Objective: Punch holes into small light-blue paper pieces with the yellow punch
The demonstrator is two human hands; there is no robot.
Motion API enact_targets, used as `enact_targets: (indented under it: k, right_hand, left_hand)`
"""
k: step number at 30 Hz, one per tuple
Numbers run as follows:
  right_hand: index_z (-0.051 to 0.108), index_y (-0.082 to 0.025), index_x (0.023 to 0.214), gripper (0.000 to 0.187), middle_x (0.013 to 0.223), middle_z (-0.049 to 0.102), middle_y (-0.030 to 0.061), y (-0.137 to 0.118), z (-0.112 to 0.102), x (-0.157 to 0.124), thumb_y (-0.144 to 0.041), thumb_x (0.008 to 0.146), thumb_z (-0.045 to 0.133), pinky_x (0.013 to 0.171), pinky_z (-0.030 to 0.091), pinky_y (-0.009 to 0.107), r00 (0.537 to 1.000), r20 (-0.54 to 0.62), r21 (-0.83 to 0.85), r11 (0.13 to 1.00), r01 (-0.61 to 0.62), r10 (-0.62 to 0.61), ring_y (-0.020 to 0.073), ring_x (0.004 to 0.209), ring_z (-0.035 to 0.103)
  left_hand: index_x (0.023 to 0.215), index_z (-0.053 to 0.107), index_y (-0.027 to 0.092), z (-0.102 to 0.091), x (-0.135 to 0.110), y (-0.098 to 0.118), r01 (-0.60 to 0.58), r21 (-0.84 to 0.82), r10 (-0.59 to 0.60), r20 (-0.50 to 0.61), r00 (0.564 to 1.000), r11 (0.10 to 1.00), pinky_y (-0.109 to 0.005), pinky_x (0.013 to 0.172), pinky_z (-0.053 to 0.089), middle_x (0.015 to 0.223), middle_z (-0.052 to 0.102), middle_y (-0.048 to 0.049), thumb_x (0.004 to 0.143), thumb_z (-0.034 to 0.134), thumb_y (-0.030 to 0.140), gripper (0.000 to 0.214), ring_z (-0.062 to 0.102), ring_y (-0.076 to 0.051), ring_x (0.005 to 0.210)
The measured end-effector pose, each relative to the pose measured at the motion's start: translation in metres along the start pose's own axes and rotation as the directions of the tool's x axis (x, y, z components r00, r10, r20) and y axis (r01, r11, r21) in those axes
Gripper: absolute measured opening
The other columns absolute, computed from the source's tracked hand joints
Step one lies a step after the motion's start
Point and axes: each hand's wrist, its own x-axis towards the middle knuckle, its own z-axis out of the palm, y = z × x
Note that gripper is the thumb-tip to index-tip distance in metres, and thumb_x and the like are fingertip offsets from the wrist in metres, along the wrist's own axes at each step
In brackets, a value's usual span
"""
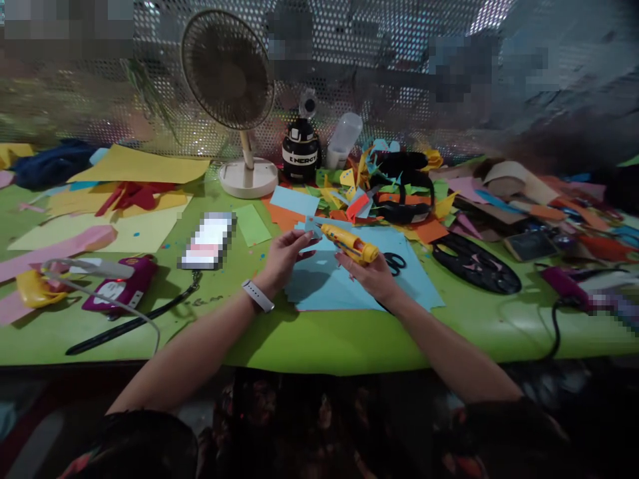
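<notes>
Between the fingertips of my left hand [288, 254] is a small light blue paper piece [312, 227]. My right hand [372, 274] is closed around a yellow glue gun [352, 243], whose pointed tip faces left, close to that piece; whether they touch I cannot tell. Both hands are above a stack of light blue paper sheets [324, 289] on the green table [309, 342]. Black-handled scissors [395, 264] lie on the sheets, just right of my right hand, with the blades hidden.
Behind the sheets lies a pile of colourful paper scraps [357, 203]. A fan [248, 179], a black jar [300, 156] and a clear cup [344, 136] stand at the back. A phone [208, 241] and a purple device [120, 286] with a cable lie left.
</notes>
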Motion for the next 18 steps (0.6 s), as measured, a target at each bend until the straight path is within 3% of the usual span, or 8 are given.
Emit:
enact_targets:
  k: [7,12,18]
  right_hand:
    - [0.069,-0.02,0.094,0.035,0.067,0.058,-0.002,0.006,-0.003,0.003,-0.046,0.073,0.077,0.041,0.039,0.022,0.999,0.017,-0.048,0.998,0.028,-0.027,0.0077,0.05,0.043]
    - [0.07,-0.02,0.099,0.038,0.078,0.065,0.002,0.003,-0.001,0.001,-0.05,0.075,0.074,0.044,0.044,0.023,0.998,0.041,-0.049,0.997,0.052,-0.05,0.01,0.057,0.05]
    - [0.069,-0.018,0.094,0.04,0.075,0.066,0.0035,-0.004,0.0,0.002,-0.052,0.073,0.074,0.051,0.049,0.026,0.998,0.016,-0.069,0.996,0.059,-0.058,0.0141,0.064,0.057]
  left_hand:
    - [0.077,0.063,0.018,0.002,-0.001,0.0,-0.01,0.034,0.01,0.008,1.0,0.999,-0.033,0.079,0.051,0.088,0.072,-0.0037,0.062,0.086,0.042,0.036,0.068,-0.024,0.099]
    - [0.079,0.064,0.018,0.002,-0.001,0.0,-0.016,0.045,0.015,0.017,1.0,0.999,-0.034,0.08,0.051,0.09,0.072,-0.0036,0.062,0.086,0.043,0.037,0.068,-0.023,0.099]
    - [0.081,0.066,0.018,0.0,0.001,-0.002,-0.027,0.041,0.026,0.021,0.999,0.999,-0.034,0.08,0.051,0.09,0.073,-0.0048,0.063,0.085,0.043,0.036,0.068,-0.023,0.099]
